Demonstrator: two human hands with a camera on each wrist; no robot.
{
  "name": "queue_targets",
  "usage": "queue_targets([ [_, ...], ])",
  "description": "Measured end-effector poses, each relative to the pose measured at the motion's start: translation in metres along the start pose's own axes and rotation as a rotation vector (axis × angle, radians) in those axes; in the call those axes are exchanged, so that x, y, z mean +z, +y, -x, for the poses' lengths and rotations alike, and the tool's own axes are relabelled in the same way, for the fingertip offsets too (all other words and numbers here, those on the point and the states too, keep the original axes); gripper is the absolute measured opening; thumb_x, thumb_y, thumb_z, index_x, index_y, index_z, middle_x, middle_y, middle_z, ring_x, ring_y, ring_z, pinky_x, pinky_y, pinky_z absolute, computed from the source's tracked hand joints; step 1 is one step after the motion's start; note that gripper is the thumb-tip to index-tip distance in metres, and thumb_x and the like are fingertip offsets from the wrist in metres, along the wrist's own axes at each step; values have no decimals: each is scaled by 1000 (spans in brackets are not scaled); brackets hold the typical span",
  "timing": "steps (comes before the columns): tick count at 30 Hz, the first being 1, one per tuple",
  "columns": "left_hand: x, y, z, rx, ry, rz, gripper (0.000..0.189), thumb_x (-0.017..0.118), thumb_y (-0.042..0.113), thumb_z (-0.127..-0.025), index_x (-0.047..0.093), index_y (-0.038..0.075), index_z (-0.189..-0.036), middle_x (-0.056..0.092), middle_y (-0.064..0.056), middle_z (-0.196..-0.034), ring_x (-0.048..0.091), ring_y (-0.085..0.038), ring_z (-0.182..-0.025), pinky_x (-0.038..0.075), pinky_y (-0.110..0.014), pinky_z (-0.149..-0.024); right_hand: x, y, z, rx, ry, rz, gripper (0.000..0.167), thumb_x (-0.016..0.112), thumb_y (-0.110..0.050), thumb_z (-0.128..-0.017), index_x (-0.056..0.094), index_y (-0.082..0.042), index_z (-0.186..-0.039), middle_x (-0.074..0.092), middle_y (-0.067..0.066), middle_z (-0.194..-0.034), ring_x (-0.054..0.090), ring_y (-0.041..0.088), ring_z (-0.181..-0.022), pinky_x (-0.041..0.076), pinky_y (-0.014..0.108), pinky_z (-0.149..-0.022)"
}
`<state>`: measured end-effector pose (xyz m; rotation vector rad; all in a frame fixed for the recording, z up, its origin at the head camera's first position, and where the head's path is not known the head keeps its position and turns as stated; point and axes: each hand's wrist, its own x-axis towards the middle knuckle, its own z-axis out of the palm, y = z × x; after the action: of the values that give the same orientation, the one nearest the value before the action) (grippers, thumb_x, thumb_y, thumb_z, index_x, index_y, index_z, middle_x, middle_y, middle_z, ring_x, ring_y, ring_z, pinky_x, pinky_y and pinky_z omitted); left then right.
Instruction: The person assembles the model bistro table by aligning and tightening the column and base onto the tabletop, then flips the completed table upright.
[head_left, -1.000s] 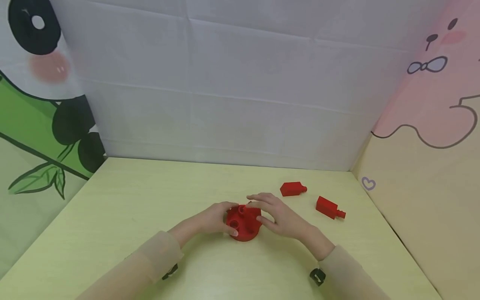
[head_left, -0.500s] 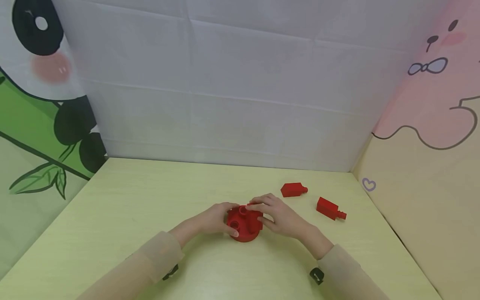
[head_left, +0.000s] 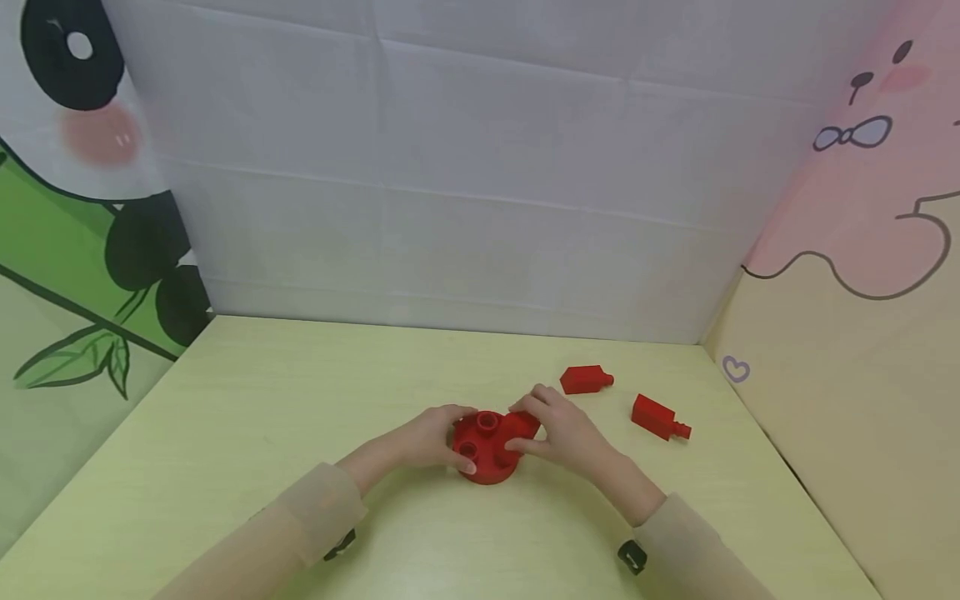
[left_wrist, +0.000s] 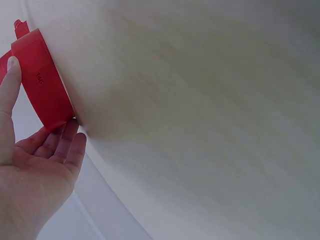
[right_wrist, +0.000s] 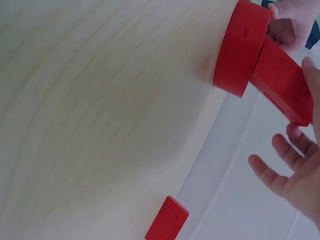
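Note:
A round red base (head_left: pixel 486 473) with raised ring-shaped sockets sits on the table in the head view. My left hand (head_left: pixel 429 437) grips its left side, the thumb in front and fingers behind. In the left wrist view the base's curved side wall (left_wrist: pixel 42 82) shows between thumb and fingers. My right hand (head_left: pixel 564 433) pinches a red block (head_left: pixel 527 424) at the base's right side. The right wrist view shows this block (right_wrist: pixel 282 82) leaning outward from the base (right_wrist: pixel 241 52). Whether its lower end sits in a socket is hidden.
Two loose red blocks with narrow knobbed ends lie to the right: one farther back (head_left: pixel 585 380), one nearer the right edge (head_left: pixel 658 417). A white cloth wall (head_left: pixel 480 208) closes the back of the pale table (head_left: pixel 315 375). Printed panels flank both sides.
The right hand's fingers have shifted right, and the block they hold has tipped outward to the right, baring more of the base's sockets. The left hand has stayed on the base.

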<state>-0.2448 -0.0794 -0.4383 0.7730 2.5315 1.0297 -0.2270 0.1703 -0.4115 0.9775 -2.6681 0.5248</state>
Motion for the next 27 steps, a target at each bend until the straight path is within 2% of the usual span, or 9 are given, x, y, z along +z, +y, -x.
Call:
queue_targets([
  [4, 0, 1, 1, -2, 5, -5, 81, 83, 32, -71, 45, 5, -137, 56, -4, -124, 53, -22, -112, 49, -38, -89, 7, -6, 0, 77, -7, 33, 41, 78, -49, -71, 58, -19, -90, 41, -9, -83, 42, 4, -69, 41, 16, -56],
  [7, 0, 1, 1, -3, 6, -6, 81, 83, 31, -71, 44, 4, -137, 56, -5, -124, 52, -23, -112, 50, -38, -89, 12, -8, 0, 113, -41, 46, 42, 76, -51, -72, 55, -18, -86, 38, -8, -81, 40, 5, -65, 38, 16, -53],
  [12, 0, 1, 0, -3, 4, 0, 81, 83, 31, -71, 44, 5, -137, 56, -5, -124, 53, -23, -112, 50, -38, -88, 13, -10, 1, 150, -65, 66, 43, 75, -52, -73, 55, -17, -88, 41, -8, -80, 42, 6, -62, 38, 17, -52],
  [16, 0, 0, 0, 2, 4, 3, 80, 83, 31, -71, 45, 4, -137, 56, -5, -123, 53, -22, -111, 50, -37, -88, 9, -9, 1, 161, -105, 17, 51, 75, -54, -72, 60, -17, -104, 51, -8, -91, 50, 7, -73, 46, 21, -62],
  [19, 0, -1, -1, 8, 4, 3, 80, 83, 31, -71, 45, 4, -136, 57, -5, -123, 53, -22, -111, 50, -37, -88, 2, -3, 4, 118, -157, -102, 61, 75, -51, -74, 56, -21, -124, 55, -8, -114, 54, 9, -98, 50, 29, -81],
  [22, 0, -2, -2, 8, 1, 12, 81, 83, 32, -71, 45, 4, -136, 57, -6, -123, 54, -22, -110, 50, -38, -87, -7, 5, 8, 19, -207, -205, 63, 74, -41, -79, 49, -23, -134, 48, -10, -133, 46, 9, -121, 47, 36, -94],
  [24, 0, -2, -2, 6, 0, 15, 81, 83, 32, -70, 45, 4, -136, 57, -6, -123, 54, -23, -110, 50, -38, -87, -13, 10, 10, -58, -220, -241, 59, 73, -30, -82, 49, -22, -135, 45, -10, -138, 40, 10, -128, 45, 38, -98],
  [27, 0, -4, -3, 3, 2, 10, 82, 83, 32, -70, 45, 4, -136, 57, -5, -123, 54, -22, -111, 50, -39, -88, -20, 15, 11, -170, -204, -239, 54, 68, -12, -84, 50, -18, -134, 46, -3, -140, 40, 15, -130, 44, 40, -99],
])
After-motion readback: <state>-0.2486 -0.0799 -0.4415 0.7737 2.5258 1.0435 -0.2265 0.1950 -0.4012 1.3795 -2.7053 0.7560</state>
